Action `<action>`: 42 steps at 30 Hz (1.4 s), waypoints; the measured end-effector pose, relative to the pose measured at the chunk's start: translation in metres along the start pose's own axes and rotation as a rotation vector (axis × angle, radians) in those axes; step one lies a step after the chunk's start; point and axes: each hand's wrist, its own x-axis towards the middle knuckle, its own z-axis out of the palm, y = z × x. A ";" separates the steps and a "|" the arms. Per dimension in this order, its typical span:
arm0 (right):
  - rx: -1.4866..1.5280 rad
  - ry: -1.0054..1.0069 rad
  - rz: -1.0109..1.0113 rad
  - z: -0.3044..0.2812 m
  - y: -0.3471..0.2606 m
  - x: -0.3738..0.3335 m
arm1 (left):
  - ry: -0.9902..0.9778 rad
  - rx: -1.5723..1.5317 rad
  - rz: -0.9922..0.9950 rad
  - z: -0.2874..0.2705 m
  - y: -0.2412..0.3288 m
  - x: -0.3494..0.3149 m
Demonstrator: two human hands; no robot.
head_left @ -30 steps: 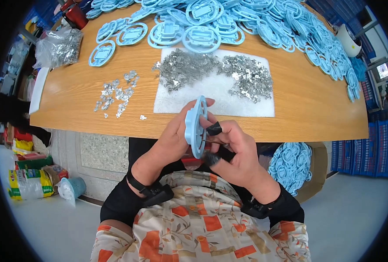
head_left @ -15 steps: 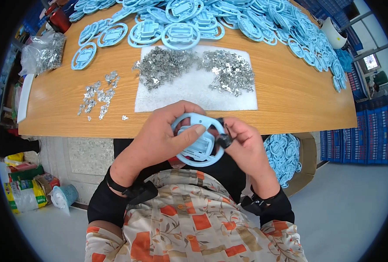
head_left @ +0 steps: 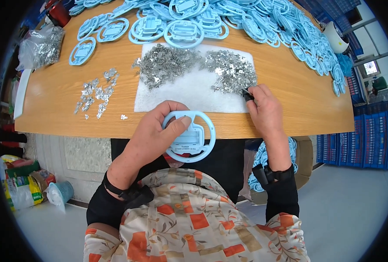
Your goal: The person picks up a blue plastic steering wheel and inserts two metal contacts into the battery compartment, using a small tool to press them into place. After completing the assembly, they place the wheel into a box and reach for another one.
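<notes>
Just off the table's front edge, my left hand [head_left: 148, 133] grips a light blue plastic ring [head_left: 210, 146], shaped like a toy steering wheel. My thumb lies on its front face; the other fingers are partly hidden behind it. The ring has a rectangular recess in its centre and small lettering below. Over at the near right side of a heap of small silver metal clips [head_left: 233, 72], my right hand [head_left: 267, 109] has its thumb and forefinger together, with black covering at the tips. Whatever they pinch is too small to make out. The heap lies on a white foam sheet [head_left: 181, 100].
A second clip heap [head_left: 163, 65] shares the sheet. Loose clips [head_left: 99, 94] are scattered to the left, below a clear plastic bag [head_left: 43, 46] of metal pieces. Many blue rings [head_left: 264, 26] cover the table's far side. An open carton [head_left: 305, 161] of blue parts stands below at right.
My right hand has left the blue ring and moved right and forward to the clips. My left hand still holds the ring, now slightly further left.
</notes>
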 end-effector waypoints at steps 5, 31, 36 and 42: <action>0.221 0.022 0.117 0.004 -0.005 -0.007 | 0.053 -0.047 0.037 -0.007 -0.006 0.003; 0.345 -0.045 -0.154 0.036 -0.106 0.050 | 0.028 -0.196 0.006 -0.038 0.000 -0.029; 0.185 -0.117 -0.202 0.054 -0.118 0.069 | 0.057 -0.203 0.097 -0.041 -0.005 -0.032; 0.212 -0.146 -0.105 0.052 -0.115 0.066 | 0.078 -0.112 0.100 -0.044 -0.002 -0.028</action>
